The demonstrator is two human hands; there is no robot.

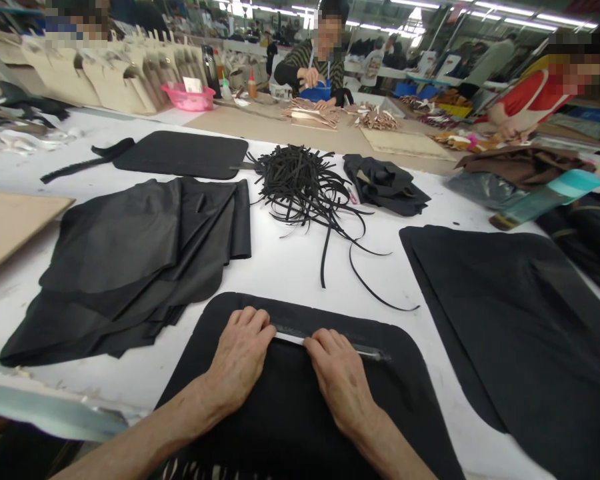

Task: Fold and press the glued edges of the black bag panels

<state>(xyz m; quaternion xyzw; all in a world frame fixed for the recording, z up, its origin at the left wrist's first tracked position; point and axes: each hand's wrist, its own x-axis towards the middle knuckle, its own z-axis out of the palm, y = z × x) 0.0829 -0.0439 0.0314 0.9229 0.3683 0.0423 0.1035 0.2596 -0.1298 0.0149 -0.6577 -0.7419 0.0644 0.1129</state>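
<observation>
A black leather panel (290, 400) with rounded corners lies flat in front of me on the white-covered table. Across its upper part runs a long narrow slot (290, 338), and a white strip shows in it between my hands. My left hand (243, 357) has its fingers curled over the slot's left part, gripping the leather edge. At the slot's right part my right hand (341, 377) grips the same edge with bent fingers. Both thumbs are mostly hidden. A shiny end of the slot (375, 353) shows beyond my right hand.
Folded black leather pieces (130, 247) lie at left, larger black panels (520, 320) at right. A heap of thin black strips (300, 177) sits ahead, beside another black panel (180, 153). A bottle (545, 200) lies at right. Co-workers sit across the table near a pink basket (187, 98).
</observation>
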